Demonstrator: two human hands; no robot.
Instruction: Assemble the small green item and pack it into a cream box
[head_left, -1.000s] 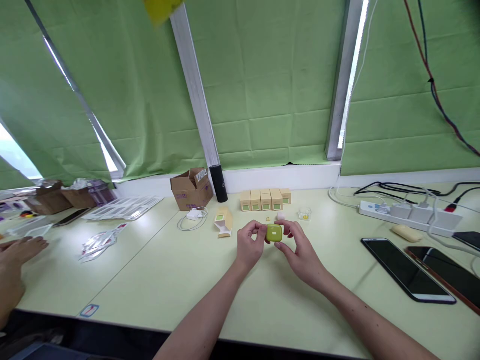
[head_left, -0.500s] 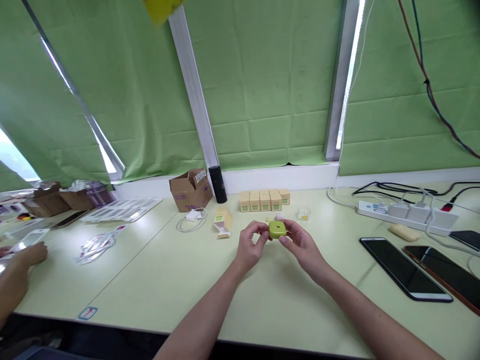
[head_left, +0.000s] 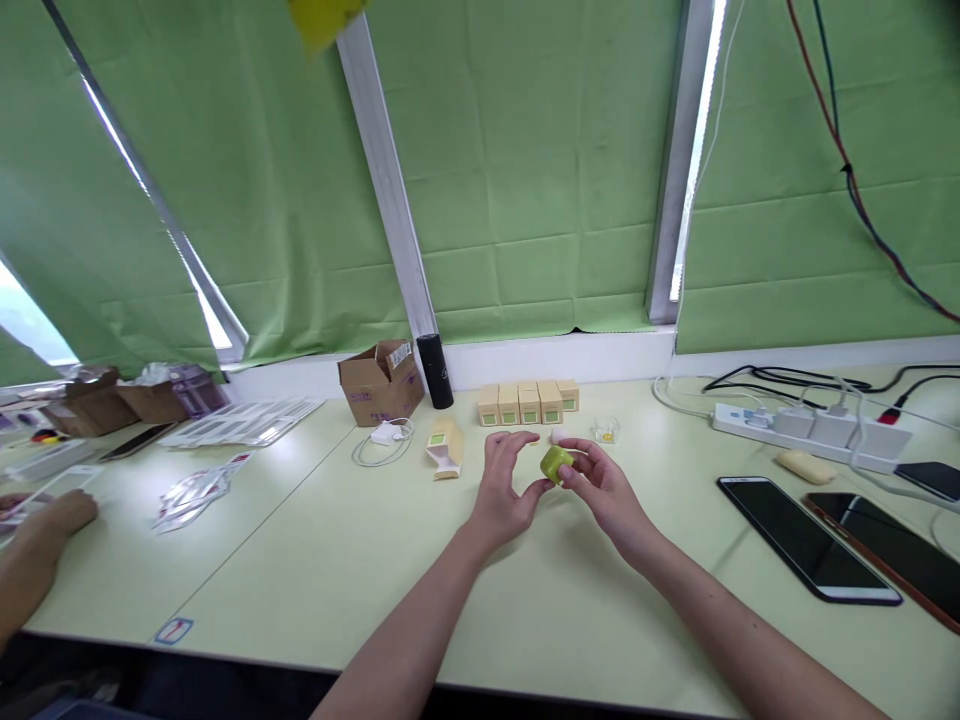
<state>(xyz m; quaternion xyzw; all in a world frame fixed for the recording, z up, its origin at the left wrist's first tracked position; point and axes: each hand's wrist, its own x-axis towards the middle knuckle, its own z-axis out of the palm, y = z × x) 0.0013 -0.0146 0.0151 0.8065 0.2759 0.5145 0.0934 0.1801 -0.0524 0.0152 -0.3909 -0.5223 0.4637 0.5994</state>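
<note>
A small, glossy, rounded green case (head_left: 556, 463) is held above the table between the thumb and fingers of my right hand (head_left: 604, 495). It is tilted, with one side turned toward me. Just left of it is my left hand (head_left: 506, 490), its fingers spread; the thumb tip is at the case's lower edge, and I cannot tell whether it touches. Behind my hands stands a row of small tan boxes (head_left: 529, 403) with green labels. A clear plastic piece (head_left: 605, 431) with something yellow in it lies beyond my right hand. An opened tan box (head_left: 445, 448) lies to the left.
A cardboard carton (head_left: 381, 383), a black cylinder (head_left: 435, 371) and a white charger with coiled cable (head_left: 387, 433) stand at the back left. On the right are phones (head_left: 806, 540) and a power strip (head_left: 806, 430). Another person's hand (head_left: 64, 515) is at the far left.
My left fingers have come off the case and spread apart. The case has turned and tilted in my right hand. At the far left, the other person's hand has shifted slightly.
</note>
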